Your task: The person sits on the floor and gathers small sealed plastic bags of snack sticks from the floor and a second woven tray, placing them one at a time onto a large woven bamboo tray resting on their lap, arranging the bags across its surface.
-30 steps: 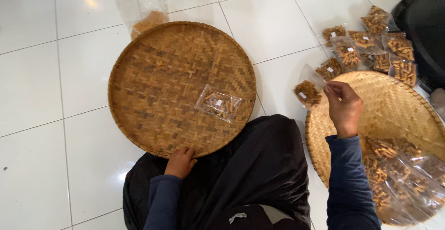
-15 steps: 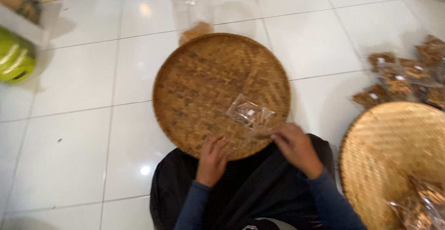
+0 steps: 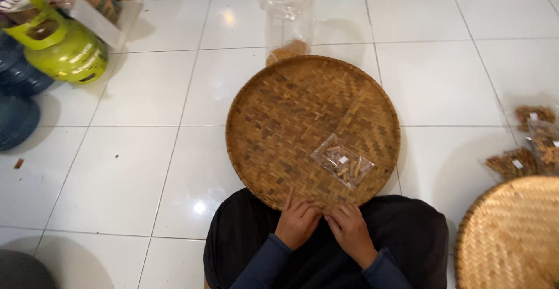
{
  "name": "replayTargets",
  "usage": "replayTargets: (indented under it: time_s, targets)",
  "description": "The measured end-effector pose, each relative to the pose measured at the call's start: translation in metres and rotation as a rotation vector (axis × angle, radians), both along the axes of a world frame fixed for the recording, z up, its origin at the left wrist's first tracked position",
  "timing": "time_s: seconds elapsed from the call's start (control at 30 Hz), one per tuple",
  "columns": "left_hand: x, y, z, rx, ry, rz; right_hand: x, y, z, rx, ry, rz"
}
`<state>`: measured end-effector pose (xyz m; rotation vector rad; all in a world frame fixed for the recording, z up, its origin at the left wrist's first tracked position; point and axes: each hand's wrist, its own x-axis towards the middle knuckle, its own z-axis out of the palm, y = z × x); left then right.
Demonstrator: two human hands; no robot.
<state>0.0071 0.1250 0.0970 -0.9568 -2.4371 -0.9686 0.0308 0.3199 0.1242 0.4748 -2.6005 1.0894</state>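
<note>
A round woven bamboo tray (image 3: 279, 108) lies on the white tiled floor in front of me. One small clear packet of brown snack sticks (image 3: 342, 162) rests on its near right part. My left hand (image 3: 297, 221) and my right hand (image 3: 350, 231) meet at the tray's near rim, over my dark-clothed lap. The fingertips of both hands touch each other there, curled. Whether they pinch something small I cannot tell.
A second woven tray (image 3: 512, 236) sits at the lower right, with several snack packets (image 3: 533, 143) on the floor beyond it. A large clear plastic bag with brown snacks (image 3: 286, 15) stands behind the middle tray. A green gas cylinder (image 3: 61, 47) and blue jugs (image 3: 14, 97) stand at the far left.
My right hand left the packets by the right tray and came to the middle tray's near rim beside my left hand. The view swung left, bringing the green cylinder in.
</note>
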Motion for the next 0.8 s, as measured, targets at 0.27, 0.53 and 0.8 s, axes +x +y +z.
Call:
replayTargets:
  time_s: [0.27, 0.53, 0.8]
  targets:
    - [-0.001, 0.000, 0.007, -0.029, 0.040, 0.040, -0.001, 0.003, 0.013, 0.082, 0.117, -0.002]
    - [-0.011, -0.017, 0.008, 0.013, 0.054, 0.081, -0.005, 0.014, 0.018, 0.076, 0.133, -0.092]
    - [-0.014, -0.021, 0.008, -0.012, 0.005, 0.058, -0.011, 0.021, 0.020, 0.080, 0.172, -0.089]
